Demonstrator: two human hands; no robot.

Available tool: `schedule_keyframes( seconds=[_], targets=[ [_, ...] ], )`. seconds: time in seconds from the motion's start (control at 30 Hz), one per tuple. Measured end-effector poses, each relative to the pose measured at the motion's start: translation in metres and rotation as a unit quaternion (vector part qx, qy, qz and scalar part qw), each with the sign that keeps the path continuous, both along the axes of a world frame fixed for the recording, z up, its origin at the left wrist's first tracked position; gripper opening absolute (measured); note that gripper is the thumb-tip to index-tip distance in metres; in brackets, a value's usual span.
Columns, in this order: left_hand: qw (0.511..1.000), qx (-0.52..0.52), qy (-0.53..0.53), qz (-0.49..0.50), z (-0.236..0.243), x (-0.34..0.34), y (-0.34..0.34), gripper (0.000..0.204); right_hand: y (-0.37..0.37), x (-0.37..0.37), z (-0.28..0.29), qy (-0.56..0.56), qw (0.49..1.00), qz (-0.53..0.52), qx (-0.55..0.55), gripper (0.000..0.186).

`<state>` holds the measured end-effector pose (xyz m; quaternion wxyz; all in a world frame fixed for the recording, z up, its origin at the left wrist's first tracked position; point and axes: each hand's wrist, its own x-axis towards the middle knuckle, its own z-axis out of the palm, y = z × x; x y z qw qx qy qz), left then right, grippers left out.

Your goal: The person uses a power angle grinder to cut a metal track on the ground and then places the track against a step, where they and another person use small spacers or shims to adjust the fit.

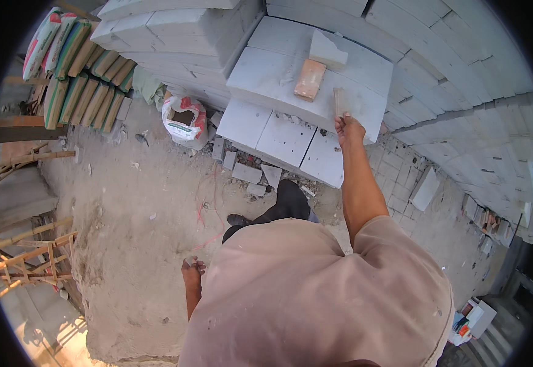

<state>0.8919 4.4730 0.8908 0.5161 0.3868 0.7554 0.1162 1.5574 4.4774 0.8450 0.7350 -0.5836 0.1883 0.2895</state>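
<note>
My right hand reaches out over the top of a stack of white blocks. Its fingers are closed on the near end of a short, flat tan strip, perhaps wood, though I cannot tell for sure. To the left of that strip, an orange brick lies on the same blocks. Just behind the brick sits a broken piece of white block. My left hand hangs low beside my body above the dirt ground, holding nothing, its fingers loosely bent and apart.
Tall white block stacks rise behind and to the right. An opened white-and-red sack stands left of the lower blocks. Rubble and block offcuts lie near my foot. Full bags are piled far left, above wooden framing.
</note>
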Motion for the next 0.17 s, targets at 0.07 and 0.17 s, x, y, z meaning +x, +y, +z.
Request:
schedule_keyframes(
  seconds=[0.07,0.17],
  targets=[
    [1.0,0.003,0.002,-0.013,0.001,-0.005,-0.004,0.018,0.012,-0.002,0.009,-0.184,0.944,0.016,-0.274,0.048],
    [1.0,0.007,0.009,0.009,-0.005,-0.003,0.002,0.019,0.044,-0.012,0.03,-0.356,0.832,0.115,-0.41,0.087]
  ],
)
